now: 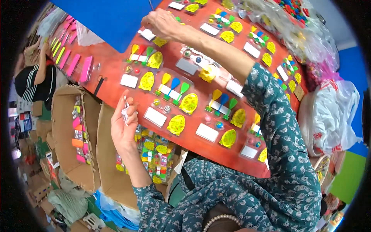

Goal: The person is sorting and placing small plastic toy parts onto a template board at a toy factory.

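My left hand is raised at the near edge of the red table, its fingers curled around small white pieces whose kind is unclear. My right arm stretches across the table, and my right hand bends down over a toy set at the far side, near a white rectangular piece. Its fingertips are partly hidden, so what they pinch is not visible. Clear plastic trays stand in rows, holding yellow oval pieces, coloured paddle-shaped pieces and small balls. One tray has a grey rectangle.
An open cardboard box with packed toy sets stands below the table edge. Pink pieces lie at the far left, near another person. Plastic bags bulge at the right. A blue surface lies beyond.
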A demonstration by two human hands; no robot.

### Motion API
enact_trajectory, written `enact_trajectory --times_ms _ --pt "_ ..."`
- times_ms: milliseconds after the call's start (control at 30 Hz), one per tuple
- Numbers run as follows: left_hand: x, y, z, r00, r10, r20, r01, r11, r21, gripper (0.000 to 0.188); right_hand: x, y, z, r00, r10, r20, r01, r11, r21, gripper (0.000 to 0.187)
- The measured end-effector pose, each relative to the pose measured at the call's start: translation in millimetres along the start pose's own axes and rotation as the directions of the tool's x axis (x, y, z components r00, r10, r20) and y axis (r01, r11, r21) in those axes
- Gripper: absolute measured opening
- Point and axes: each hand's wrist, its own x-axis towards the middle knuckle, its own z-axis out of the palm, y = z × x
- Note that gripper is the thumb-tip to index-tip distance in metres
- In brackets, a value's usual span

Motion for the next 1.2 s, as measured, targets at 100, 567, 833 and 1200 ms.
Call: enact_trajectory --times_ms 100,567,833,1200 --pt "-2 -1 7 0.996 0.043 -0.075 -0.04 0.998 0.047 0.034 13 17 26 0.999 -0.045 0.019 0.044 0.999 0.031 0.013" --pt "-2 0 7 0.984 0.085 -0.155 -0.078 0.996 0.05 0.033 17 30 59 0.953 -0.286 0.098 0.3 0.936 -0.182 0.015" --pt "-1 0 -2 0.987 0.072 -0.142 -0.069 0.997 0.024 0.032 9 19 48 0.95 -0.311 0.039 0.307 0.897 -0.317 0.017" --pt "6 -6 -3 0.993 0.055 -0.106 -0.057 0.998 -0.017 0.034 -1 20 37 0.987 -0.109 0.12 0.157 0.824 -0.544 0.015"
